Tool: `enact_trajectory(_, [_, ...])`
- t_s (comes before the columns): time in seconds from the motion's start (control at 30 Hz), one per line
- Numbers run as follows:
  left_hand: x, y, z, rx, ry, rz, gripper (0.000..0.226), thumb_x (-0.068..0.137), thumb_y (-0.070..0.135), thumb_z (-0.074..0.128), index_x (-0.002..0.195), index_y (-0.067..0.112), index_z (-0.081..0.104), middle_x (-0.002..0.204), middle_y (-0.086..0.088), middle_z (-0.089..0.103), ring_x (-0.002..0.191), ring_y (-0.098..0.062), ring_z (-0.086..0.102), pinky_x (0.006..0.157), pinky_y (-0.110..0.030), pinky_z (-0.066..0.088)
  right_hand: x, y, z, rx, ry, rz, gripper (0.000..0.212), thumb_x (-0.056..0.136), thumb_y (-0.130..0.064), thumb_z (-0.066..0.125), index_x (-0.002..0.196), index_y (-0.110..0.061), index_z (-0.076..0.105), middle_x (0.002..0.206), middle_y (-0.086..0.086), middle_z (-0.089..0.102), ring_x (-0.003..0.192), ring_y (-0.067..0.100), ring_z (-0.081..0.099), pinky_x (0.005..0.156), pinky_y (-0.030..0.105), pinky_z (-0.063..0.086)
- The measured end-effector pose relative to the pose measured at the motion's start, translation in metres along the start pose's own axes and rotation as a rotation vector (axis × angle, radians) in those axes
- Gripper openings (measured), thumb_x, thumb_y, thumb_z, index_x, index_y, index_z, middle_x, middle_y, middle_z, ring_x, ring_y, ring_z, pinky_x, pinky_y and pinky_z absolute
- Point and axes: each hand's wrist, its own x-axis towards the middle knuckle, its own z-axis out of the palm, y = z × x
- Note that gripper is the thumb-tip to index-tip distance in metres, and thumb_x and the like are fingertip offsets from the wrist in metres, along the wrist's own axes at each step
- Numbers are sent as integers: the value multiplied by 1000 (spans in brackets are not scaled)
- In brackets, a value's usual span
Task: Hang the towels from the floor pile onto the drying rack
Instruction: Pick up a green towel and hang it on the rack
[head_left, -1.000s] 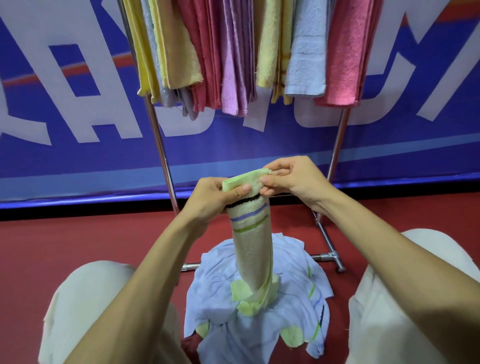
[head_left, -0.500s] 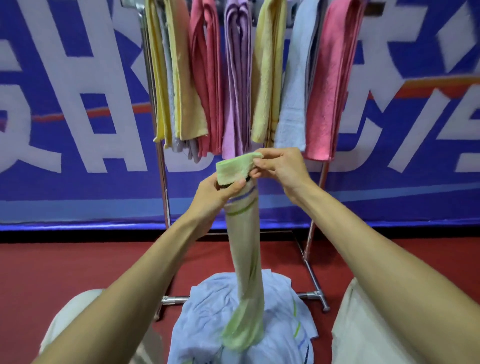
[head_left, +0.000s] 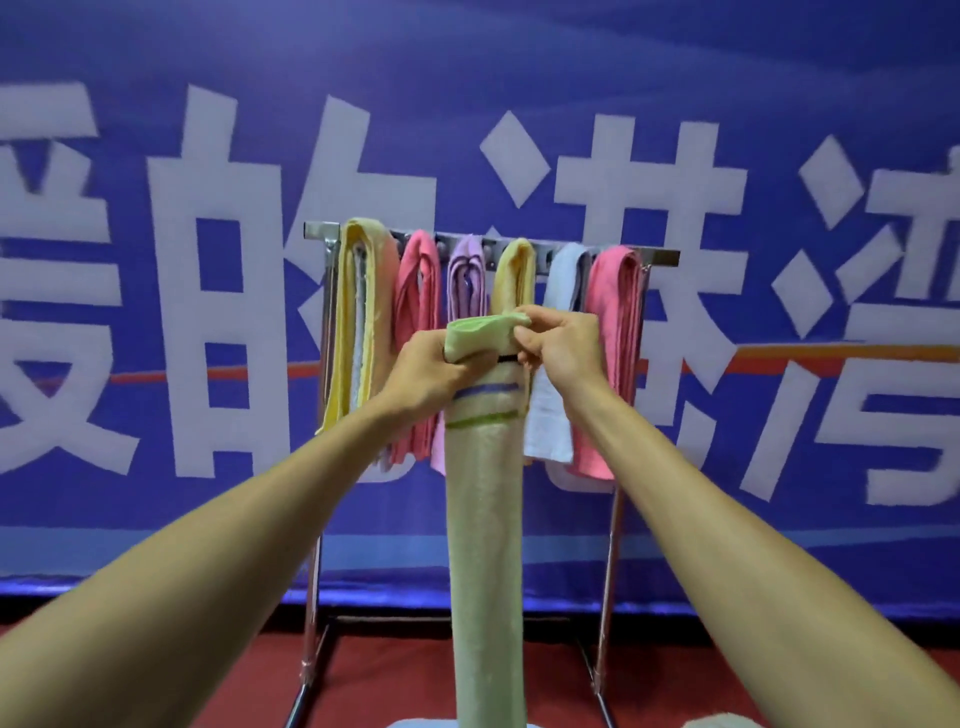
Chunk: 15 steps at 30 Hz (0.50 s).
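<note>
Green towel (head_left: 485, 519) has come up to rail height and hangs before the crowded drying rack (head_left: 660, 255), left hand (head_left: 426, 371) and right hand (head_left: 558, 348) both pinching its folded top edge; I judge draping comes next.

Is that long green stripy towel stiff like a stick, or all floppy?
Probably floppy: the green towel hangs straight down from the left hand and right hand, its top edge folding over softly. Likely light too: a grip at just its top end carries its whole length.
</note>
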Motion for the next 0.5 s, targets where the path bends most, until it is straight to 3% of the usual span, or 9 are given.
enact_trajectory(0.1, [15, 28, -2, -17, 65, 88, 16, 90, 18, 67, 104, 23, 70, 97, 0, 73, 90, -17, 69, 80, -32, 57, 14, -23, -6, 3, 76, -190, 26, 84, 10, 62, 104, -1, 73, 89, 4, 67, 78, 11, 57, 75, 25, 50])
enact_trajectory(0.17, [20, 38, 0, 122, 47, 98, 17, 91, 19, 65, 106, 20, 70, 97, 1, 72, 90, -17, 68, 79, -29, 55, 17, -28, -7, -16, 105, -169, 26, 84, 11, 62, 107, 3, 71, 94, 6, 68, 83, 12, 58, 81, 27, 51])
enact_trajectory(0.23, [19, 39, 3, 225, 19, 76, 21, 92, 20, 64, 112, 15, 70, 98, -1, 72, 92, -19, 68, 81, -32, 56, 19, -22, -8, -93, 130, -128, 26, 83, 8, 64, 108, 2, 72, 98, 9, 71, 86, 13, 60, 80, 24, 50])
enact_trajectory(0.33, [17, 41, 3, 180, 3, 69, 23, 94, 25, 60, 114, 18, 68, 98, -2, 72, 91, -20, 68, 83, -42, 57, 20, -19, -10, -138, 139, -105, 24, 85, -1, 66, 106, -8, 75, 97, 0, 73, 89, 13, 65, 79, 22, 52])
enact_trajectory(0.5, [23, 48, 5, 113, 14, 15, 10, 94, 24, 60, 91, 27, 69, 93, -6, 72, 90, -27, 69, 83, -49, 56, 20, -23, -18, -120, 81, -94, 21, 89, -4, 64, 106, -8, 74, 87, -5, 67, 81, 7, 59, 74, 14, 48])
